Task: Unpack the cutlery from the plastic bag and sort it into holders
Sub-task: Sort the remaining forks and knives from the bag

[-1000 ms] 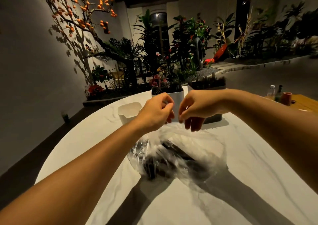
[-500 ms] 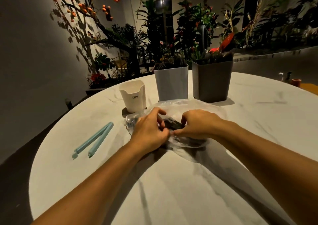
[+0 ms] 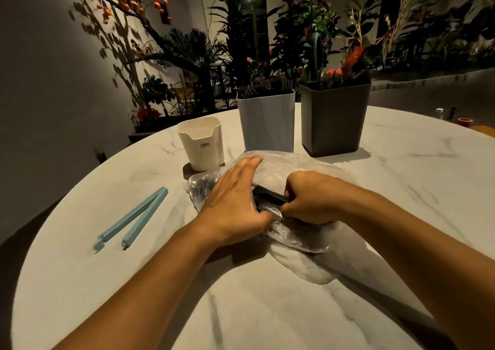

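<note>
The clear plastic bag (image 3: pixel 300 167) lay on the marble table (image 3: pixel 267 296), just before the light grey holder (image 3: pixel 265 122) and dark grey holder (image 3: pixel 334 120). The left hand (image 3: pixel 233 202) was laid flat on it, fingers straight and together. The right hand (image 3: pixel 310 199) was curled around black cutlery (image 3: pixel 267 195) at the bag mouth. A blue sealing clip (image 3: pixel 131 218) lay opened, well left.

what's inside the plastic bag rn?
Dark cutlery handles show at the plastic bag mouth, gripped by the right hand. Left hand and crinkled film hide the rest.
</note>
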{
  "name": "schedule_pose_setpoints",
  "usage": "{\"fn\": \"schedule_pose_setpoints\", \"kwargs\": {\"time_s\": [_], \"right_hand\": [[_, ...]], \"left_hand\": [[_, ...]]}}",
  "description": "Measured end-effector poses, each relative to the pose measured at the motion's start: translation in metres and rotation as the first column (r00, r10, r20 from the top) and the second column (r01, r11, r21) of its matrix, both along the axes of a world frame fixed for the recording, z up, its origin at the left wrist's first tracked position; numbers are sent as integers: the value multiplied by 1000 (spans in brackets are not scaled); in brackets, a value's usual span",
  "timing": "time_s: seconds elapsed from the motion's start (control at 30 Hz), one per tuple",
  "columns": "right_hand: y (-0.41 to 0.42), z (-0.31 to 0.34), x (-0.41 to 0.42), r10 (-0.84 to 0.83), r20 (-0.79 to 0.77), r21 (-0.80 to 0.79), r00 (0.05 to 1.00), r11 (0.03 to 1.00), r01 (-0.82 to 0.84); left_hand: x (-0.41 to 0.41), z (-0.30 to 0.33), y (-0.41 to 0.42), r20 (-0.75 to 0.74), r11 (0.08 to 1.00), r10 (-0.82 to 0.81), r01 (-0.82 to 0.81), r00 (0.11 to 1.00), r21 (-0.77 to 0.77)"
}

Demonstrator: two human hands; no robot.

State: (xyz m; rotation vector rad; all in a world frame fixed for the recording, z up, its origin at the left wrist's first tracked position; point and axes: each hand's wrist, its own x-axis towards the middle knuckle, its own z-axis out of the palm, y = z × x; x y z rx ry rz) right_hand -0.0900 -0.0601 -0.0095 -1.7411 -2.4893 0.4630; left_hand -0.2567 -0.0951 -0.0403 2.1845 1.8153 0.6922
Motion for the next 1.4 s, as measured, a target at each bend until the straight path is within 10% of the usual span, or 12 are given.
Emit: {"fn": "schedule_pose_setpoints", "kwargs": {"time_s": [0.93, 1.2, 1.4], "right_hand": [[-17, 14, -9, 0, -45, 3, 999, 1000, 1], [-9, 19, 5, -319, -549, -557, 773, 829, -54], [-12, 25, 8, -506, -615, -732, 605, 650, -202]], "left_hand": [[1, -4, -4, -40, 996, 55, -52, 998, 75], [6, -3, -5, 70, 935, -27, 0, 997, 355], [11, 0, -10, 272, 827, 42, -186, 961, 531]]}}
